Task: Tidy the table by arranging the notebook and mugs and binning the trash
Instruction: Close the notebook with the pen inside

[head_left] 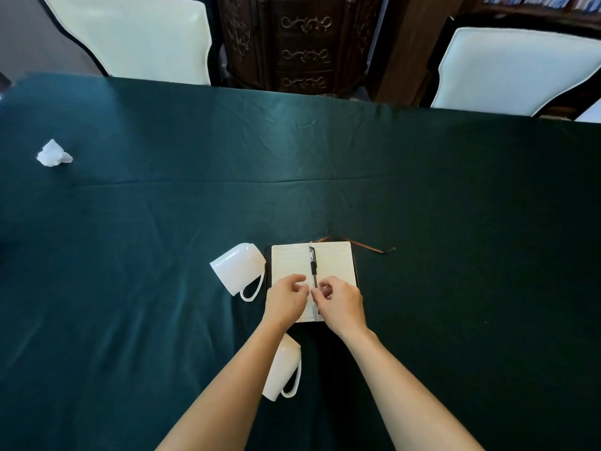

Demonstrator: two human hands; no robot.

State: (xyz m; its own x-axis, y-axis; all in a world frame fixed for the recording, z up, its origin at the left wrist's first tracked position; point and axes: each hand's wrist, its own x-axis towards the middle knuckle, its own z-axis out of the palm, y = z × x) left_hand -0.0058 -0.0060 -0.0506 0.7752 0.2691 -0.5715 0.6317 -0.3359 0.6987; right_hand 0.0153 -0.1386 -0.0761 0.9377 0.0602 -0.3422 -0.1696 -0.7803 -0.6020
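An open notebook (331, 262) with cream pages lies on the dark green tablecloth (292, 157) near the middle. A black pen (313, 263) rests along its centre fold. Both hands hover over the notebook's lower half. My right hand (341, 305) pinches the pen's lower end between thumb and fingers. My left hand (286, 299) rests on the left page with its fingers curled and apart, just beside the pen. One white mug (237, 268) lies on its side left of the notebook. A second white mug (284, 369) lies tipped under my left forearm. A crumpled white tissue (53, 153) sits at the far left.
A brown ribbon bookmark (370, 247) trails from the notebook's top to the right. Two white-cushioned chairs (140, 34) (514, 70) stand at the table's far edge, with a carved dark wooden cabinet (302, 43) between them.
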